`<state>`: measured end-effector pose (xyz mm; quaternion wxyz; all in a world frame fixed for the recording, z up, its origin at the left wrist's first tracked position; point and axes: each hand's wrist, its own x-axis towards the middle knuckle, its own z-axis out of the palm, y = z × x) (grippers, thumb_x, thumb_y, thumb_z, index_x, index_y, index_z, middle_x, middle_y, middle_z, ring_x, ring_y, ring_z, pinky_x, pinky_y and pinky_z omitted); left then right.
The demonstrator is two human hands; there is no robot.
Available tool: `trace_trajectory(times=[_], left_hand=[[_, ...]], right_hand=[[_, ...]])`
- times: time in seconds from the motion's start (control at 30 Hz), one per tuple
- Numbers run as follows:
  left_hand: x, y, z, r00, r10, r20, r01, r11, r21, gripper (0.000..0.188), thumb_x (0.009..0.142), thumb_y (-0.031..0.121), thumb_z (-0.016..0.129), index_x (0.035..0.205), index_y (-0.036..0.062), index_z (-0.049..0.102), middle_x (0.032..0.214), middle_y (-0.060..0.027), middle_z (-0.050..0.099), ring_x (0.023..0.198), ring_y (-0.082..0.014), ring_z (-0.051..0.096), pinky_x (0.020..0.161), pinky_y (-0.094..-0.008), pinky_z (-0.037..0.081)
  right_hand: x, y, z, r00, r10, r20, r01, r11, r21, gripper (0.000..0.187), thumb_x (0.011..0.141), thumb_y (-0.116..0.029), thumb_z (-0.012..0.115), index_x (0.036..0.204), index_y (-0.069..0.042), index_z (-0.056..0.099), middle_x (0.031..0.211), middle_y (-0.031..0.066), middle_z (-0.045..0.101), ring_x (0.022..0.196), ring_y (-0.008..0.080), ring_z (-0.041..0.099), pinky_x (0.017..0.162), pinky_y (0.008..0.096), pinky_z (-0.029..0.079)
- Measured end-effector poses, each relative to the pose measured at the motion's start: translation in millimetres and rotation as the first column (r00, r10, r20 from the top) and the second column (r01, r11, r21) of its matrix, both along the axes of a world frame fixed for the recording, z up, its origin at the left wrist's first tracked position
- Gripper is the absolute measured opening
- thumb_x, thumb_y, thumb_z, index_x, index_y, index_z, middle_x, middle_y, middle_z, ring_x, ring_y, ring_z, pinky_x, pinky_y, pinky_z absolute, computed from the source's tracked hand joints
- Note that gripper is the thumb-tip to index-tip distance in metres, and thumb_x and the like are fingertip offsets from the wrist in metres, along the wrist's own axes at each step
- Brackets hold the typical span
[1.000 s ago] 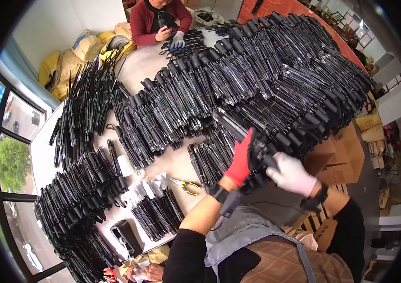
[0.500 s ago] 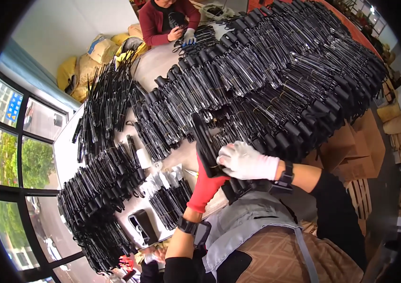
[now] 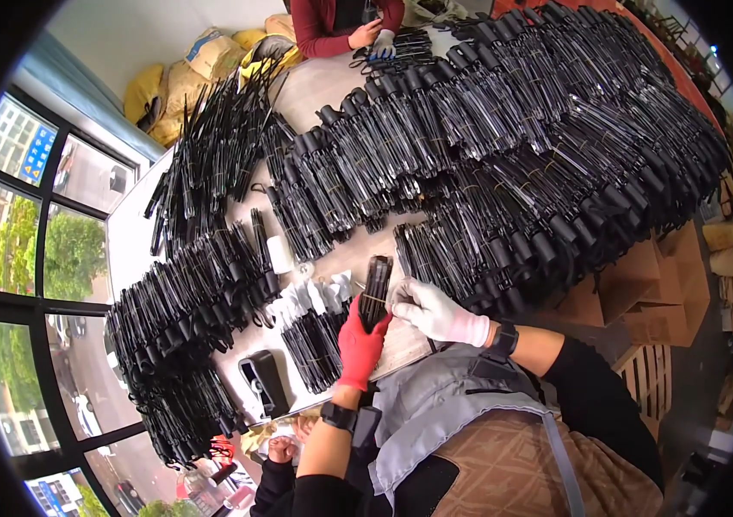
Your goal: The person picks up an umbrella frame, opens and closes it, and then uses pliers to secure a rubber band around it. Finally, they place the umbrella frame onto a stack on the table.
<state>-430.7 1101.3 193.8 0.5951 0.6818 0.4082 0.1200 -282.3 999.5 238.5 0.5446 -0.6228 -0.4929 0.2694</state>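
Note:
My left hand [image 3: 360, 349], in a red glove, is wrapped round the lower part of a short folded black umbrella frame [image 3: 378, 277], held upright over the table's near edge. A thin yellowish band crosses the frame just above the glove. Close beside it on the right is my right hand [image 3: 440, 312] in a white glove, thumb and fingers pinched together at the band's height. What is between those fingertips is too small to make out. Just left of my red glove lies a bundle of black umbrella frames [image 3: 313, 349] with white wrapping at its top ends.
Rows of folded umbrella frames [image 3: 504, 198] cover much of the table [image 3: 332, 269]. A black open-topped holder [image 3: 263, 383] and a white cylinder [image 3: 279, 255] stand at left. Cardboard boxes [image 3: 668, 284] are at right. A co-worker [image 3: 341, 26] sits across; another person's hand [image 3: 281, 448] shows below.
The umbrella frame has come nearer to me and turned more upright in my left hand. My right hand has moved off its side, fingers now pinched. The whole view has shifted.

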Motion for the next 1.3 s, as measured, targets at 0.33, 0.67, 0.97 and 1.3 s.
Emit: trace_trajectory(times=[0.33, 0.67, 0.97, 1.3], left_hand=[[-33.1, 47.2, -20.0, 0.706, -0.706, -0.051, 0.705, 0.708, -0.039, 0.05, 0.088, 0.033, 0.067, 0.124, 0.0022, 0.054, 0.092, -0.0089, 0.067, 0.084, -0.0208, 0.066, 0.076, -0.0335, 0.052], [56.6, 46.0, 82.7, 0.302, 0.234, 0.924, 0.743, 0.55, -0.381, 0.05, 0.098, 0.038, 0.052, 0.125, -0.0032, 0.049, 0.102, -0.0119, 0.065, 0.09, -0.0218, 0.064, 0.083, -0.037, 0.052], [60.2, 47.1, 140.8, 0.445, 0.524, 0.726, 0.034, 0.801, -0.598, 0.043, 0.095, 0.033, 0.057, 0.121, -0.0015, 0.052, 0.081, -0.0047, 0.055, 0.075, -0.0194, 0.059, 0.078, -0.036, 0.053], [66.2, 81.5, 170.8, 0.422, 0.425, 0.801, -0.028, 0.889, -0.458, 0.032, 0.095, 0.029, 0.057, 0.113, 0.0028, 0.058, 0.09, -0.0046, 0.062, 0.077, -0.016, 0.059, 0.074, -0.0328, 0.051]], right_hand=[[41.2, -97.2, 4.1, -0.132, -0.065, -0.989, -0.426, 0.905, -0.003, 0.029, 0.1, -0.029, 0.045, 0.11, -0.006, 0.06, 0.051, -0.0078, 0.028, 0.042, 0.0041, 0.023, 0.04, 0.0223, 0.022], [-11.8, -32.2, 47.9, -0.032, 0.115, -0.993, -0.448, 0.887, 0.117, 0.044, 0.093, -0.041, 0.055, 0.115, -0.002, 0.055, 0.081, 0.0056, 0.062, 0.062, 0.0217, 0.058, 0.058, 0.0351, 0.048], [4.6, 35.2, 77.1, 0.825, -0.142, 0.546, 0.057, 0.984, 0.171, 0.039, 0.093, -0.035, 0.059, 0.102, 0.002, 0.053, 0.078, 0.006, 0.06, 0.06, 0.019, 0.056, 0.057, 0.0305, 0.046], [13.0, 77.7, 83.8, 0.951, 0.202, 0.235, -0.241, 0.959, 0.15, 0.032, 0.1, -0.03, 0.049, 0.088, 0.0, 0.051, 0.066, 0.0007, 0.054, 0.055, 0.0083, 0.048, 0.049, 0.0254, 0.038]])
